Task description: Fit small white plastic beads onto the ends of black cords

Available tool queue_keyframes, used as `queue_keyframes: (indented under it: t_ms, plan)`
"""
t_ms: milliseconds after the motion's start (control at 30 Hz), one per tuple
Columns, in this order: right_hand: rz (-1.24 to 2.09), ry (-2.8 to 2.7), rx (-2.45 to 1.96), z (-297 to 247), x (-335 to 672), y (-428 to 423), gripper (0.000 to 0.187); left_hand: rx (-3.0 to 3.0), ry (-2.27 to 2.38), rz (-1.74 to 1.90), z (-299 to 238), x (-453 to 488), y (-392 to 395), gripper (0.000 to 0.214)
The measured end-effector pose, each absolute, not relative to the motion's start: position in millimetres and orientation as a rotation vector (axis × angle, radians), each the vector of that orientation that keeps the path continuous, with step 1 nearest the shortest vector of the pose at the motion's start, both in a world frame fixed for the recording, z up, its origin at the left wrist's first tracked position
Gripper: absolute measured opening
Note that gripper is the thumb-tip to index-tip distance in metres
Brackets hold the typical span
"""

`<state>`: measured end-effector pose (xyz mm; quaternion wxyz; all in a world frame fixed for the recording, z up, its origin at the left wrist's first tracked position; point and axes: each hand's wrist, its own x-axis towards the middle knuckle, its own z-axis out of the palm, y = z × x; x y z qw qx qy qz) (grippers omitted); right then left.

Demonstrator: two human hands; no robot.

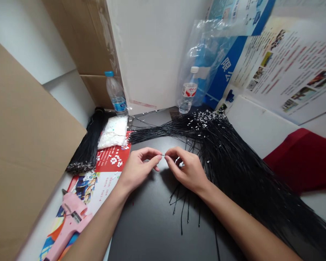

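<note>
Over the dark tabletop (pixel 149 224), my left hand (pixel 141 166) and my right hand (pixel 187 168) face each other in a pinch. A thin black wire (pixel 163 155) spans the small gap between their fingertips, and both hands hold it. Where the rest of that wire runs is hidden by my fingers. Beside and behind my right hand lies a large pile of black wires (pixel 233 159), many with small white ends. A narrower bundle of black wires (pixel 163 131) stretches leftward from it. Several loose wire ends (pixel 188 212) poke out below my right wrist.
At the left are a pink glue gun (pixel 73 217), a bag of small white pieces (pixel 114 131), a red printed sheet (pixel 111 159) and another black bundle (pixel 87 141). Two water bottles (pixel 116 96) (pixel 189 90) stand at the back. Cardboard (pixel 29 152) walls the left; red cloth (pixel 301 159) lies right.
</note>
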<state>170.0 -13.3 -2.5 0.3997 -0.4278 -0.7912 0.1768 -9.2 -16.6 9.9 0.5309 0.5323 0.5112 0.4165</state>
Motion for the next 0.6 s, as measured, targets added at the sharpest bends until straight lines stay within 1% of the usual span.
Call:
queue_keyframes:
  t_ms: [200, 333, 433, 600]
  plan:
    - [0.678, -1.946, -1.144, 0.3, 168.5, -14.3, 0.011, 1.289, 1.218, 0.973, 9.1, -9.0, -18.0, 0.022]
    - [0.771, -1.902, -1.158, 0.1, 165.2, -15.5, 0.01, 1.312, 1.203, 0.968, 8.9, -7.9, -19.0, 0.023]
    - [0.859, -1.848, -1.159, 1.0, 164.6, -15.2, 0.013, 1.303, 1.179, 0.977, 8.7, -7.8, -18.9, 0.023]
    - [1.141, -1.692, -1.153, 2.3, 168.0, -11.8, 0.02, 1.293, 1.165, 0.989, 9.8, -8.4, -17.6, 0.021]
